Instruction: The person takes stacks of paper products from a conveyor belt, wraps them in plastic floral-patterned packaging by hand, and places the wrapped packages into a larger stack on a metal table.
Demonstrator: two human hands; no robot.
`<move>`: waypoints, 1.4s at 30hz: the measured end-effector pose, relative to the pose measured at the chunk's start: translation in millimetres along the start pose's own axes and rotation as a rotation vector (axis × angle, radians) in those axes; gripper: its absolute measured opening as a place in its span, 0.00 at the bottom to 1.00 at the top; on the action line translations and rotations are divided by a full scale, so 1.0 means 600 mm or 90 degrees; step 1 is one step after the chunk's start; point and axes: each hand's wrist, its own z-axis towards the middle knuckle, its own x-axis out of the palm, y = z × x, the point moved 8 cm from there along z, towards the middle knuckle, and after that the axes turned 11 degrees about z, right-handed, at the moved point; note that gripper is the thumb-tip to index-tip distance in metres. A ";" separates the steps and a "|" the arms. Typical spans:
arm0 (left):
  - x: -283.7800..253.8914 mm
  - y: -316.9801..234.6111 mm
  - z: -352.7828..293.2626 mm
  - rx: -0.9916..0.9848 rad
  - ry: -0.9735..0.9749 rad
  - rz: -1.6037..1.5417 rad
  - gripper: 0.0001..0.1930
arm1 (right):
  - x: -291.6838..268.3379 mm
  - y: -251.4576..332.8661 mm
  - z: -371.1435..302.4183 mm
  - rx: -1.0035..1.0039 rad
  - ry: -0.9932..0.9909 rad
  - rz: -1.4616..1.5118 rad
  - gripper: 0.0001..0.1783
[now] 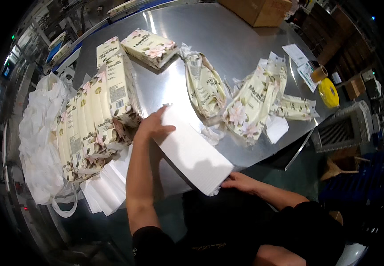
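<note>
A long white stack of folded tissues (192, 150) lies diagonally on the steel table (227, 40) in front of me. My left hand (153, 125) presses flat on its far end, fingers apart. My right hand (240, 181) grips the near end at the table's front edge. Just left of my left hand stands a row of filled cream tissue packs with a flower print (96, 111). Empty flower-print wrappers (249, 106) lie crumpled to the right of the stack.
More loose white tissue stacks (105, 188) lie by the front left edge, beside a white plastic bag (39, 142). One filled pack (150, 46) lies farther back. A cardboard box (258, 9), papers, tape rolls (328, 92) and a grey heater-like unit (342, 128) are on the right.
</note>
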 end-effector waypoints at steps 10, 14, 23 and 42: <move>0.010 -0.036 -0.020 0.000 -0.112 0.194 0.45 | -0.044 0.384 0.080 -0.248 -0.038 -0.485 0.17; -0.004 -0.046 -0.015 0.001 -0.149 0.162 0.43 | 0.052 0.529 0.248 -0.503 0.091 -0.692 0.20; -0.027 -0.039 -0.005 -0.017 -0.243 0.170 0.43 | 0.110 0.503 0.561 -0.279 0.338 -0.713 0.13; -0.032 -0.035 0.035 -0.030 -0.162 0.112 0.46 | 0.009 0.557 0.618 -0.014 0.021 -0.276 0.47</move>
